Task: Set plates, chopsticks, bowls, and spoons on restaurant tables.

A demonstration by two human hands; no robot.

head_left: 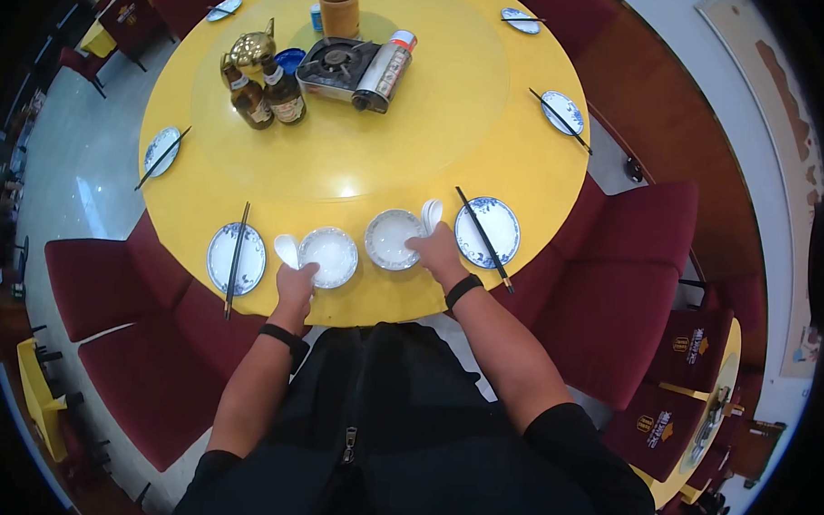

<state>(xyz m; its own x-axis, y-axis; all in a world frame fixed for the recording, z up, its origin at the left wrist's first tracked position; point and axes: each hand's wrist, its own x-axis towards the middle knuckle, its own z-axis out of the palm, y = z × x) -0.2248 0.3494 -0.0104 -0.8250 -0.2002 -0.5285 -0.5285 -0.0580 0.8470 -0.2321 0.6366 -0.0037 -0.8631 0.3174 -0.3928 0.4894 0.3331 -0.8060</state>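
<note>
My left hand (296, 282) grips the near left edge of a white bowl (328, 257), and a white spoon (287, 249) lies just beyond its fingers. The right edge of a second bowl (394, 240) is pinched by my right hand (436, 252), with white spoons (432, 213) next to its fingers. Both bowls are near the front edge of the yellow round table (338, 305). On the left is a blue-patterned plate (221, 258) with black chopsticks (238, 260) across it. Another such plate (502, 222) with chopsticks (485, 238) sits on the right.
Farther back stand two brown bottles (284, 94), a golden teapot (253, 50), a portable stove (339, 66) with a gas can (389, 64), and a brown container (340, 12). Several more plates line the rim. Dark red chairs (601, 309) flank me.
</note>
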